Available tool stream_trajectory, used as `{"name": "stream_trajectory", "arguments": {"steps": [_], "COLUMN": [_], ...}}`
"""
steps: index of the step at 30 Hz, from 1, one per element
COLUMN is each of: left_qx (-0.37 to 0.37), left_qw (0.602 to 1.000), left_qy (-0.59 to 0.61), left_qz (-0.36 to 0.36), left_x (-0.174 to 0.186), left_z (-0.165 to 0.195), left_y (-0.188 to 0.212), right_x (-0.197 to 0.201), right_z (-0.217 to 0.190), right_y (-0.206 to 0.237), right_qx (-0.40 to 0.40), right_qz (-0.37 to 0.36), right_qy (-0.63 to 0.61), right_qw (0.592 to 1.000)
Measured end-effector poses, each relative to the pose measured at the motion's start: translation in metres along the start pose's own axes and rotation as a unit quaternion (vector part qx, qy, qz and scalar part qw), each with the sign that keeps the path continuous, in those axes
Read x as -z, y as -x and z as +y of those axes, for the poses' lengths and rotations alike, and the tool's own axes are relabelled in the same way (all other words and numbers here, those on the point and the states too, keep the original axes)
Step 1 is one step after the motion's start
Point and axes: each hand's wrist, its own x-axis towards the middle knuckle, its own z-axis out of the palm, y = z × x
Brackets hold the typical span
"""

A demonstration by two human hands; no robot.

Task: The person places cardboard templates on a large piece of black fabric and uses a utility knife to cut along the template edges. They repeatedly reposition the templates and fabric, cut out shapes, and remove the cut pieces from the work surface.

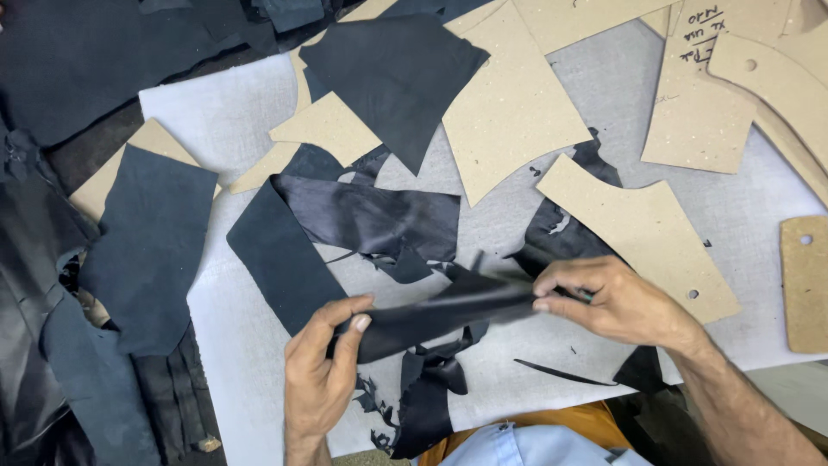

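While cardboard patterns [509, 103] litter the tabletop [241, 380], the left hand [323, 375] and right hand [608, 302] each pinch one black leather strip [440, 315].

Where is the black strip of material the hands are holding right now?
In the head view, the black strip sits low and centre, stretched between the left hand and right hand, above the grey cloth.

**Bare Forearms, Pale Blue Shirt**

Two bare hands are seen, the left hand [321, 371] and the right hand [617, 302], with no gloves, rings or watch worn. Both forearms are left uncovered up to the frame edge. A pale blue shirt [539, 447] is shown at the lower edge, with an orange-brown garment [586, 418] just beside it.
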Motion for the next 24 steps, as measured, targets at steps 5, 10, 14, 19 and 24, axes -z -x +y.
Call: {"name": "stream_trajectory", "arguments": {"steps": [5,10,14,19,24], "left_qx": [0.014,0.059,-0.002,0.047,-0.068], "left_qw": [0.999,0.997,0.999,0.996,0.978], "left_qy": [0.018,0.051,0.027,-0.068,-0.14], "left_qz": [-0.039,-0.003,-0.016,0.013,0.14], "left_x": [-0.009,-0.001,-0.021,-0.051,-0.078], "left_z": [-0.002,-0.015,-0.048,-0.102,-0.135], "left_y": [-0.007,-0.018,-0.065,-0.112,-0.103], "right_x": [-0.008,0.003,0.025,0.06,0.116], "right_z": [0.005,0.012,0.008,-0.003,0.009], "right_y": [0.0,-0.004,-0.035,-0.112,-0.226], "right_qx": [-0.166,0.027,-0.116,-0.12,-0.026], "right_qz": [-0.043,0.084,0.158,0.267,0.334], "right_qy": [0.078,-0.076,0.058,0.117,0.155], "right_qw": [0.982,0.993,0.979,0.949,0.929]}}
